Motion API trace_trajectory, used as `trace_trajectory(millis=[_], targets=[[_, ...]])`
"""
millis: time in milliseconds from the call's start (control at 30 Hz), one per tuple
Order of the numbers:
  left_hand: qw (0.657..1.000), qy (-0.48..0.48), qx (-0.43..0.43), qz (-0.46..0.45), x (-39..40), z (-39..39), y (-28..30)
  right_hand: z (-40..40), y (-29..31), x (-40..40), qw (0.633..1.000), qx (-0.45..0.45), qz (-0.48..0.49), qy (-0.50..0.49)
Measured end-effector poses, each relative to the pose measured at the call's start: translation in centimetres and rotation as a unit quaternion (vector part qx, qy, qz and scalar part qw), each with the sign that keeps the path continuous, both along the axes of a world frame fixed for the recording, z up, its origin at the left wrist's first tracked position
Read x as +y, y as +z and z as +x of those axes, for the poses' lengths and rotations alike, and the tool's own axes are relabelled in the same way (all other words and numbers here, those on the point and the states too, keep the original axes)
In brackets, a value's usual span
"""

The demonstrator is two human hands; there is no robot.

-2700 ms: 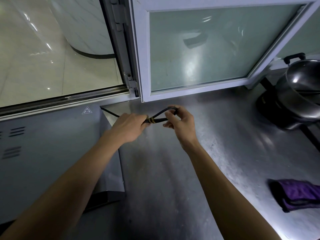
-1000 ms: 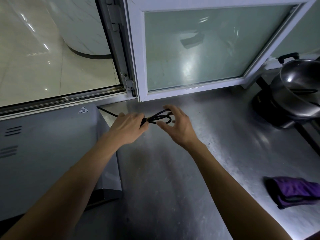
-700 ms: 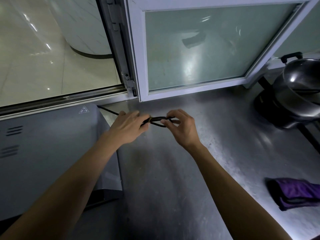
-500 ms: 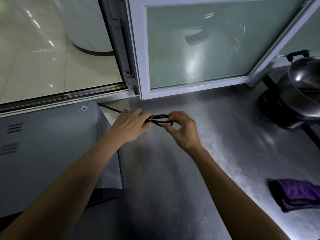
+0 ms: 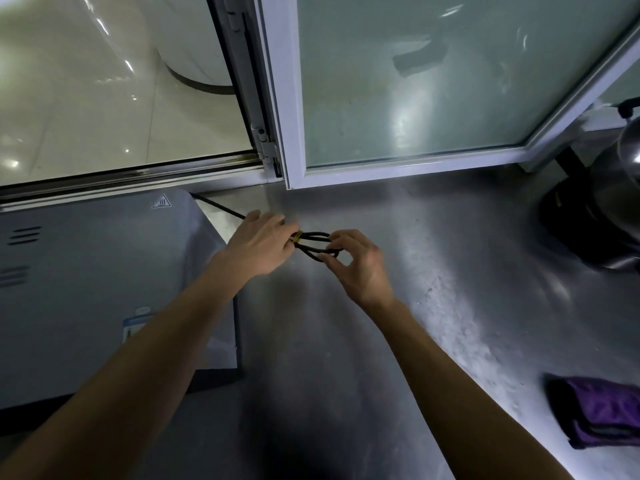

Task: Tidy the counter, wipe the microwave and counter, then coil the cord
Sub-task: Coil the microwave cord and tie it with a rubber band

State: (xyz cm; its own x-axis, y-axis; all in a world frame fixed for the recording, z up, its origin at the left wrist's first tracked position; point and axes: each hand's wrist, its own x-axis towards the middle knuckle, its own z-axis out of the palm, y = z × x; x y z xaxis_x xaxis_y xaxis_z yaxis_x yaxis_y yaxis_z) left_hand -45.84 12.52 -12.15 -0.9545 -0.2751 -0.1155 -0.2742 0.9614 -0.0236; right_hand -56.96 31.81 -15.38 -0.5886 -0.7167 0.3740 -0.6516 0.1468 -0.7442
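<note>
Spanning the view, the steel worktop [image 5: 433, 271] carries the microwave [image 5: 86, 289] at its left edge. Near the back edge, your left hand [image 5: 258, 245] pinches the cord [image 5: 313, 242] at its yellow tie [image 5: 296, 237]; your right hand [image 5: 356, 265] grips the loop's far end.

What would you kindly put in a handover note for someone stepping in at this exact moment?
Left hand: pinching the black cord where a yellow tie binds it.
Right hand: fingertips on the far end of the cord's loops.
The cord runs back behind the microwave; its bundle is above the steel counter.
The purple cloth lies folded on the counter, far right, near a metal pot.
Done: the cord is looped and the tie is on.
Left: finish securing the bundle and set it down.
</note>
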Motion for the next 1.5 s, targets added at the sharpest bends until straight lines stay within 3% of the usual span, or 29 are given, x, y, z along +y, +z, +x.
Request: trace_trajectory(millis=[300,467,833,1033,1300,1500], targets=[[0.997,0.048,-0.050,-0.042,0.7,-1.1,-1.8,-1.9,-3.1,-1.1,0.999,0.014,0.000,0.049],[0.993,0.077,0.022,-0.084,1.1,-0.8,-4.1,-2.5,-4.3,-2.2,0.997,0.029,-0.015,0.072],[0.982,0.167,0.067,-0.058,0.8,-0.3,-8.4,-2.7,-9.0,-5.3,0.991,0.066,0.038,0.107],[0.978,0.178,0.098,-0.045,-0.3,-1.3,-9.4,-3.1,-9.8,-7.2,0.992,0.063,0.052,0.101],[0.962,0.169,0.214,0.000,-4.2,-2.9,-10.5,-4.4,-10.2,-9.2,0.990,0.076,0.045,0.106],[0.961,0.179,0.207,0.027,-4.6,-3.6,-10.8,-3.6,-10.5,-9.5,0.987,0.087,0.047,0.130]])
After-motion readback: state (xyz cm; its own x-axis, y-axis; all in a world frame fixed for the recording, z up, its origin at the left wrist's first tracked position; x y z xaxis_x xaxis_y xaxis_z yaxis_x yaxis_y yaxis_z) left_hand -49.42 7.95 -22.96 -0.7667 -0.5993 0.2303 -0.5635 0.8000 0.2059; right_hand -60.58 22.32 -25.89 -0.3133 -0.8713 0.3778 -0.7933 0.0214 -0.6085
